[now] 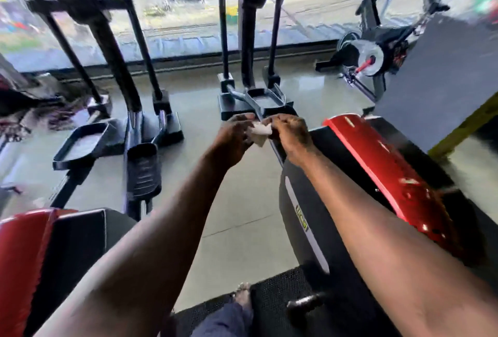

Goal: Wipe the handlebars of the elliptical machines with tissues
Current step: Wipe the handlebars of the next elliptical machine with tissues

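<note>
Gym floor, cardio area. Evidence: two black elliptical machines (129, 94) (250, 67) with foot pedals (80, 145), standing side by side on a smooth grey floor (237, 201); exercise bike (377, 48) with flywheel at right; red-shrouded machines (390, 169) in foreground; full-width window wall (188, 13) facing a street.

A crumpled white paper tissue (260, 131), soft and matt, is pinched between the left hand (235, 138) and the right hand (289, 134). Just beyond the grip, dark grey plastic pedals (265, 99) with a dull sheen are seen. Right of the grip, a glossy red curved plastic cover (385, 166) is shown. Beneath, a smooth, faintly reflective grey floor (237, 215) and a black textured rubber mat (277, 290) are visible.
</note>
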Demonstrator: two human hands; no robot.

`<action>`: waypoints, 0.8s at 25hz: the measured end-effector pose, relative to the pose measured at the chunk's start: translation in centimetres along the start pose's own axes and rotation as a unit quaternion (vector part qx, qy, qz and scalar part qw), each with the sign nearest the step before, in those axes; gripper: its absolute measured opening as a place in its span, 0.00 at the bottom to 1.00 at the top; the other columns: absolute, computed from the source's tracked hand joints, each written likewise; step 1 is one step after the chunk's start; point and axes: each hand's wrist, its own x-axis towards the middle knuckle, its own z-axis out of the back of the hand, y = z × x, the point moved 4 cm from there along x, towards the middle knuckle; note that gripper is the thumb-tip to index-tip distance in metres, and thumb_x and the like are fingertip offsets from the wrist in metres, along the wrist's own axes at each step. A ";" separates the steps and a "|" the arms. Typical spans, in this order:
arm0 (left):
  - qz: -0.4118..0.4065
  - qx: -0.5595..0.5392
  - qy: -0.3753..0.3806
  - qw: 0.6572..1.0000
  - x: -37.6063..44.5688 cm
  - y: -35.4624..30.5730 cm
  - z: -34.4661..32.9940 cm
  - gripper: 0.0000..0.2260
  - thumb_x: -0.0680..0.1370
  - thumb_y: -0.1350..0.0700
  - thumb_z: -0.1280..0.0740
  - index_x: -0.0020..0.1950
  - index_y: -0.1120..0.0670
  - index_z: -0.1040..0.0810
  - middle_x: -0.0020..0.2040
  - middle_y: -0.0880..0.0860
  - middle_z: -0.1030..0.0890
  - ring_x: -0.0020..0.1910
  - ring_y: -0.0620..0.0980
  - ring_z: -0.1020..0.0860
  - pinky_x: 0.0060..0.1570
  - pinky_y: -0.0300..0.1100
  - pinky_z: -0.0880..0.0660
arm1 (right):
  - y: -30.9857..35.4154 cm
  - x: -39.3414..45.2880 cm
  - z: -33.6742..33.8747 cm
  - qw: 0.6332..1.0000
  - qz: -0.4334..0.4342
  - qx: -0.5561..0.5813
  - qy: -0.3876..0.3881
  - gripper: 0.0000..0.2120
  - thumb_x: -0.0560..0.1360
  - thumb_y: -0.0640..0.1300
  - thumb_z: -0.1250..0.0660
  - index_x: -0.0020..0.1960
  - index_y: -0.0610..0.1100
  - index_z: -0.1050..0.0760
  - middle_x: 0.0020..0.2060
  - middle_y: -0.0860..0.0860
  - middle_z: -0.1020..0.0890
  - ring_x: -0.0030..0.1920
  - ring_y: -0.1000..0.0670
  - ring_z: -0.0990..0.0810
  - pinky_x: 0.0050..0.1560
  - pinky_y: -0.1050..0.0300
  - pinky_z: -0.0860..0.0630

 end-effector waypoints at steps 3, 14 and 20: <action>-0.039 -0.003 -0.022 0.999 7.4 -6.4 1.8 0.13 0.75 0.73 0.41 0.46 0.56 0.26 0.32 0.52 0.19 0.28 0.47 0.22 0.25 0.34 0.28 | 2.1 10.0 -4.6 0.992 -0.051 0.095 0.070 0.08 0.76 0.41 0.35 0.51 0.38 0.21 0.44 0.42 0.16 0.43 0.46 0.17 0.46 0.51 0.19; -0.192 0.012 -0.140 0.971 35.8 -31.8 10.3 0.10 0.75 0.71 0.39 0.48 0.57 0.24 0.38 0.56 0.21 0.35 0.51 0.22 0.31 0.37 0.23 | 16.1 45.0 -23.6 0.970 0.103 0.045 0.214 0.04 0.73 0.39 0.28 0.48 0.43 0.20 0.39 0.47 0.17 0.37 0.50 0.18 0.38 0.57 0.21; -0.278 0.078 -0.221 0.932 47.4 -48.6 15.3 0.10 0.73 0.69 0.34 0.42 0.53 0.22 0.35 0.54 0.22 0.32 0.49 0.26 0.29 0.34 0.26 | 28.2 61.0 -35.4 0.943 0.209 0.048 0.255 0.07 0.76 0.34 0.34 0.45 0.43 0.21 0.38 0.45 0.20 0.36 0.48 0.21 0.36 0.57 0.24</action>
